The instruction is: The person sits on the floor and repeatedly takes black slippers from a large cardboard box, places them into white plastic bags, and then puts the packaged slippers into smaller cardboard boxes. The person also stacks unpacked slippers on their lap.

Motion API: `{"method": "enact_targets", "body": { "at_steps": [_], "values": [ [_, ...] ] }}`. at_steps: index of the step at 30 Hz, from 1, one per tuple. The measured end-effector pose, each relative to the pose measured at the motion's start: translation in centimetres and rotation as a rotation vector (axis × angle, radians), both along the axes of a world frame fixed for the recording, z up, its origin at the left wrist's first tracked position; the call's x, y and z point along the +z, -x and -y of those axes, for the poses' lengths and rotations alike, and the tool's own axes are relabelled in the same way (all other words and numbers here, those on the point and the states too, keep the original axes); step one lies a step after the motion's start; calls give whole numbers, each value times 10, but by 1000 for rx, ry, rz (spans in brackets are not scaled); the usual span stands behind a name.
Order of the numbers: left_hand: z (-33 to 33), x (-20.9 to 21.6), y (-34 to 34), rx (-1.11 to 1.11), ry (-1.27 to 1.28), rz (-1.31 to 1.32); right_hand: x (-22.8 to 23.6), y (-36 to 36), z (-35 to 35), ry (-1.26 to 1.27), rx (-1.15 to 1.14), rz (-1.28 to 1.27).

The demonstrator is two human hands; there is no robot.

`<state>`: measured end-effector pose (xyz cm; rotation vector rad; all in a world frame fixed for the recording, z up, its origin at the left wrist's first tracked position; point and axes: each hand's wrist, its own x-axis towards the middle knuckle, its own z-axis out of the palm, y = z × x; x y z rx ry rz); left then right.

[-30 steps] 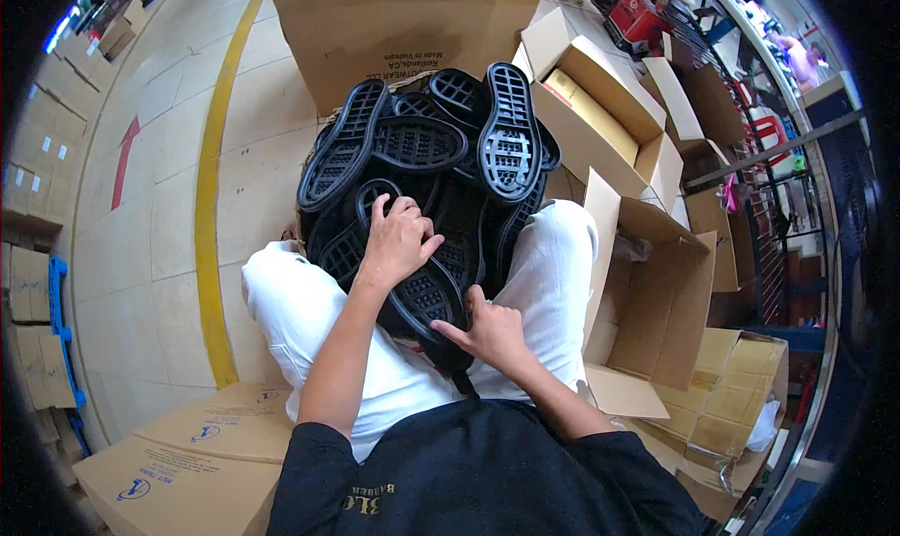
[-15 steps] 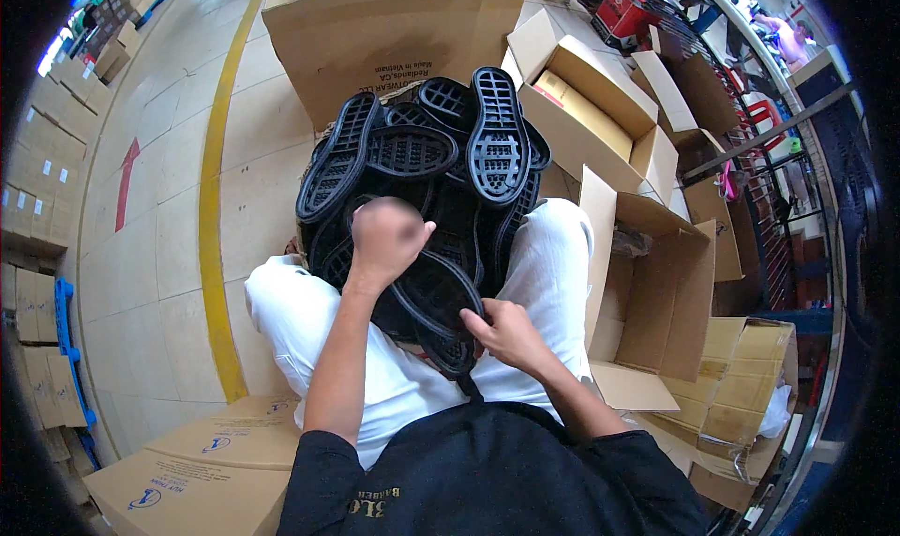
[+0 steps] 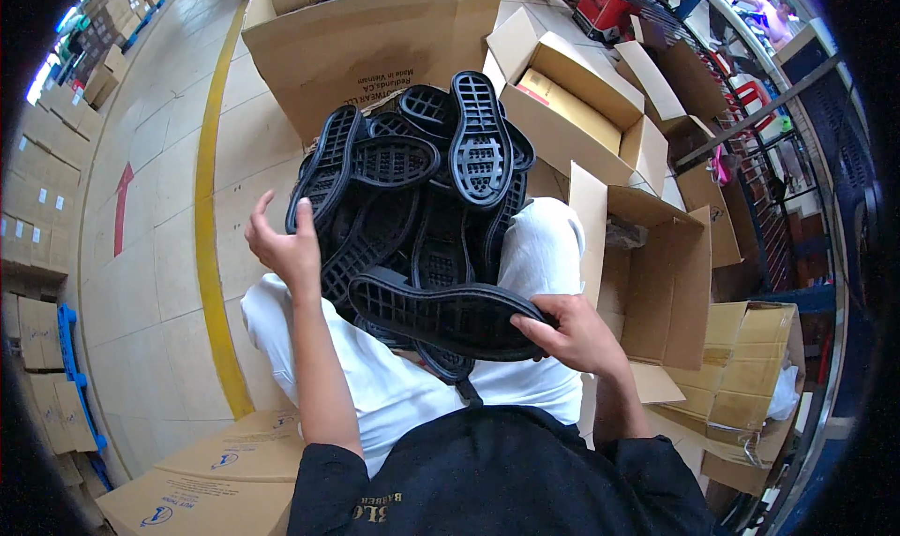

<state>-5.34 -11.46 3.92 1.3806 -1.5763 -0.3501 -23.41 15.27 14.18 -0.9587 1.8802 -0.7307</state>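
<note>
My right hand pinches one end of a black rubber shoe sole, with the thumb on its edge. The sole lies crosswise above my lap, its gridded hollow side partly showing. My left hand is open, fingers apart, beside the pile's left edge. Its thumb is close to the lower end of another black sole; whether they touch I cannot tell. Between my knees several more soles are heaped, among them an upright one on top at the right and a sideways one. Whatever holds the heap is mostly hidden.
Beyond the pile stands a large cardboard box. Open cartons crowd my right side, with a metal rack past them. Closed cartons sit at my lower left. A yellow line runs along the tiled floor at left.
My right hand has lifted the sole off the pile and turned it crosswise, moving right. My left hand has moved left, away from that sole, and its fingers have spread.
</note>
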Motion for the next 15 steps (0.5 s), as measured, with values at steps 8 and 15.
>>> {"method": "enact_targets", "body": {
  "at_steps": [8,15],
  "values": [
    [17,-21,-15,-104,-822,-1110,8,12,3,155,-59,184],
    [37,-54,-17,-226,-733,-1150,0,4,14,203,-66,223]
  ]
}}
